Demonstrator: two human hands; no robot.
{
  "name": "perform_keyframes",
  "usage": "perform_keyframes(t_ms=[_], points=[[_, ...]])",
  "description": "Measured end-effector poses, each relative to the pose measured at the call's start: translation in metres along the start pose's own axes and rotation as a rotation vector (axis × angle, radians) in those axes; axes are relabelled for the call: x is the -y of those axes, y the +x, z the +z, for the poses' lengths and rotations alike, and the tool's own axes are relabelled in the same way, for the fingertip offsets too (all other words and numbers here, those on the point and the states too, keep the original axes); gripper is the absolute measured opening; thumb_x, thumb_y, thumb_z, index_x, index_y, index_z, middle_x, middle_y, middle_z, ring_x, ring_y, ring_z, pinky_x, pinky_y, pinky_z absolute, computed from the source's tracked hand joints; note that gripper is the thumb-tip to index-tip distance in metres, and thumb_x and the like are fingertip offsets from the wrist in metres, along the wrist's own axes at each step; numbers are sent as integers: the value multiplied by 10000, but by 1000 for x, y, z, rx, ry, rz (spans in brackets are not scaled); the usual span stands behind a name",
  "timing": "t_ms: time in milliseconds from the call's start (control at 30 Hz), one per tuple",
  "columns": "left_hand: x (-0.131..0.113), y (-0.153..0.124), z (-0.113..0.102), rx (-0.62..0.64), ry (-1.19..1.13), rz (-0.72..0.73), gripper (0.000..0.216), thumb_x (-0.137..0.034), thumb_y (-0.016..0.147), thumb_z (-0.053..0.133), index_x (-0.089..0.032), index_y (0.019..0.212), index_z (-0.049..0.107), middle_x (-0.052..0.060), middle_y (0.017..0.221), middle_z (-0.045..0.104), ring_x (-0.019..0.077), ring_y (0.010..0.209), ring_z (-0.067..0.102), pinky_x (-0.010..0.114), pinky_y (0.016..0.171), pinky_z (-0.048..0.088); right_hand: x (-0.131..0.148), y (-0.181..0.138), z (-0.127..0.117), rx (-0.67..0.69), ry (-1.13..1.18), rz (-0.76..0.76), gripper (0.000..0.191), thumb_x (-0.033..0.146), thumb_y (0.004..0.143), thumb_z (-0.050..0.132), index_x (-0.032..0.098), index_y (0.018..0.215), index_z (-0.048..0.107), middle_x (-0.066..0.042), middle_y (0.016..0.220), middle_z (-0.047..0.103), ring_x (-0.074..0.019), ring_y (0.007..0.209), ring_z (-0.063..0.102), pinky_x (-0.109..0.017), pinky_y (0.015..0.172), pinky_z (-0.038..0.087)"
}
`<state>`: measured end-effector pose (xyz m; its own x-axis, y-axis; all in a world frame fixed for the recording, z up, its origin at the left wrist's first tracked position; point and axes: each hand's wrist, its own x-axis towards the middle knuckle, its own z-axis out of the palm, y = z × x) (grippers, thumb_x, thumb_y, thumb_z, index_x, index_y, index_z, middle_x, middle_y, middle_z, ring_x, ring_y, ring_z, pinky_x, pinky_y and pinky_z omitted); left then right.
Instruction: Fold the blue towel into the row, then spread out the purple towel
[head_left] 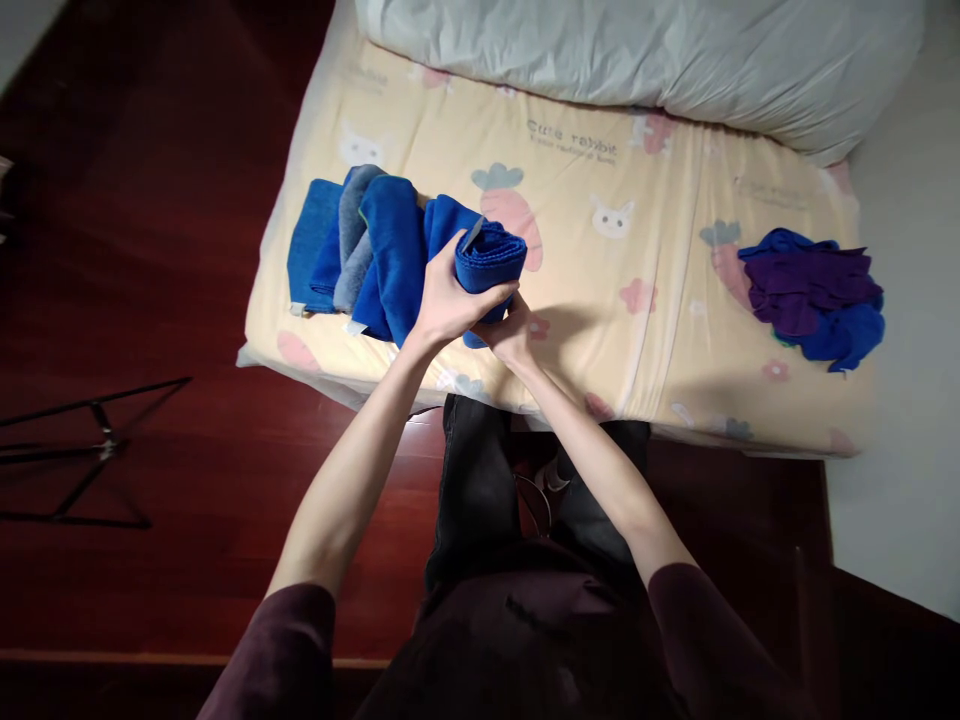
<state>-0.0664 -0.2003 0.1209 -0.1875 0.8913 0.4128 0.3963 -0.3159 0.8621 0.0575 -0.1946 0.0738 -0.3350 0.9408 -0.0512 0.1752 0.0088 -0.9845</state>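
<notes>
A rolled blue towel is held up over the bed's near edge, its coiled end turned toward me and a small grey tag sticking out. My left hand wraps around its left side, thumb across the front. Under it, my right hand grips the lower part, with some fingers hidden behind the roll. Just left of my hands lie several folded or rolled blue towels, side by side on the bed, along with a grey-blue one. Part of another blue cloth shows directly behind the held roll.
The bed has a yellow sheet with rabbits and carrots. A crumpled pile of blue and purple cloths lies at its right. A pale quilt is at the back. Black tripod legs stand on the red floor at left; a wall is at right.
</notes>
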Motion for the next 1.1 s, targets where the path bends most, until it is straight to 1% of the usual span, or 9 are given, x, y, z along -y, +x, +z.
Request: perform_keyframes(t_ms=[167, 300, 400, 467, 600, 800, 900, 1100], points=[[7, -1, 1, -7, -7, -14, 791, -646, 717, 957, -173, 1275, 656, 120, 1236, 740, 376, 1274, 700, 554, 1191, 547, -11, 2, 1, -70, -37, -35, 663, 439, 653, 1026, 214, 1182, 695, 27, 852, 826, -249, 1046, 721, -355, 937, 592], [7, 0, -1, -7, -20, -13, 821, -672, 700, 957, -164, 1271, 655, 123, 1231, 742, 377, 1270, 703, 553, 1197, 540, -12, 3, 4, -111, -53, -33, 628, 402, 668, 1020, 198, 1166, 696, 25, 906, 835, -232, 1008, 712, -325, 914, 569], [6, -1, -1, -7, -27, -21, 819, -673, 696, 961, -163, 1261, 657, 124, 1225, 744, 375, 1262, 704, 546, 1192, 544, -16, 3, 4, -128, -78, -38, 597, 381, 660, 1027, 207, 1118, 686, 34, 961, 839, -202, 953, 696, -303, 896, 562], [5, -1, -1, -3, -26, -31, 812, -662, 701, 964, -165, 1264, 655, 124, 1229, 743, 376, 1267, 701, 545, 1191, 545, -19, 3, 4, -126, -62, -49, 612, 370, 636, 1040, 214, 1099, 673, 54, 973, 833, -185, 925, 683, -291, 893, 563], [3, -2, -1, 17, -24, -42, 800, -651, 719, 957, -169, 1279, 647, 121, 1230, 737, 385, 1281, 694, 564, 1197, 538, -22, 3, 4, -128, -7, -66, 664, 346, 609, 1048, 213, 1137, 669, 73, 975, 826, -184, 934, 679, -277, 874, 559], [2, -2, -2, 22, -43, -51, 804, -638, 717, 962, -167, 1288, 647, 123, 1232, 732, 397, 1307, 681, 586, 1211, 525, -25, 3, 6, -156, 17, -114, 686, 422, 628, 1033, 193, 1165, 670, 56, 980, 821, -182, 932, 688, -275, 868, 558], [3, -2, -4, 23, -41, -52, 798, -610, 718, 967, -169, 1299, 644, 128, 1255, 729, 396, 1325, 672, 583, 1222, 518, -26, 3, 6, -148, 6, -133, 656, 443, 654, 1019, 215, 1162, 672, 53, 946, 806, -186, 912, 685, -295, 870, 567], [6, -4, -5, 15, -32, -47, 802, -620, 705, 976, -173, 1285, 649, 127, 1255, 738, 396, 1319, 681, 574, 1209, 534, -23, 2, 5, -138, -66, -108, 628, 569, 690, 990, 235, 1104, 656, 31, 950, 800, -206, 972, 665, -331, 926, 598]])
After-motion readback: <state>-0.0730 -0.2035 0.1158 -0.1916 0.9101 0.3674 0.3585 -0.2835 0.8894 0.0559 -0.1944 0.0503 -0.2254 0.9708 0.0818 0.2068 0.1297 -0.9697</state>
